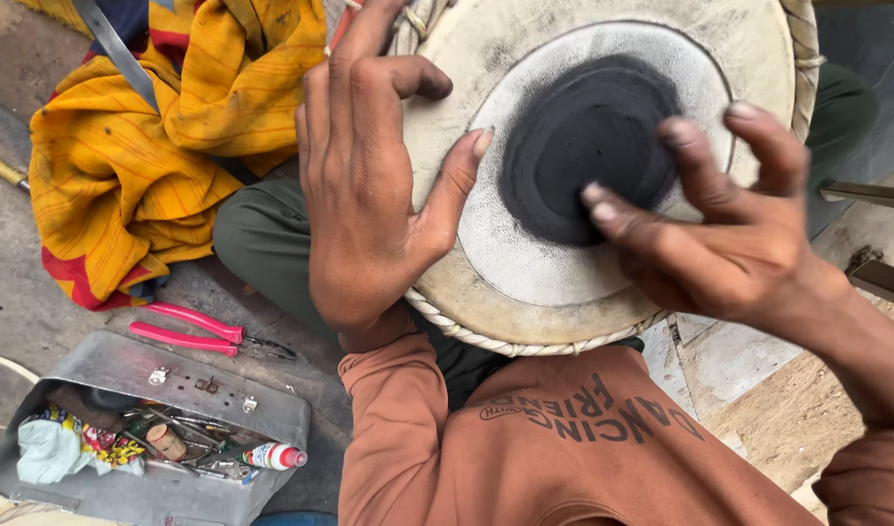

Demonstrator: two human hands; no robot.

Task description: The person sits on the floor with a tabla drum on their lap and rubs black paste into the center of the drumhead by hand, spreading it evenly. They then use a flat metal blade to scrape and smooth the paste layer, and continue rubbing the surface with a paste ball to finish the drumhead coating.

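Right hand (734, 248): fingers (613, 209) bent and loosely spread, not gripping anything; fingertips press on the black round patch (583, 136) at the centre of the drum head (525, 253), the index and middle tips on the patch's near edge, the others over its far right side. Slight blur on this hand. Left hand (364, 190): open, fingers mostly straight and close together, pointing away from the body; palm lies flat against the drum's left rim, thumb (457, 180) stretched out onto the pale skin just left of the black patch. It holds nothing, just braces the drum (739, 39). Around both sets of fingers: a lighter textured ring surrounds the patch, then a tan outer band, then a twisted rope edge (486, 336) below the left wrist. The drum rests tilted on the person's lap, against dark green trousers (262, 234), with an orange-brown sleeve and shirt (564, 458) nearer the camera. Further left of the left hand: a yellow and red cloth (145, 146) heaped on the floor. Below it, pink-handled pliers (189, 329) lie on the ground, apart from the hand. Beyond those, at bottom left, an open grey metal toolbox (223, 390) with small tools, rags and a white tube with a red cap (275, 456).
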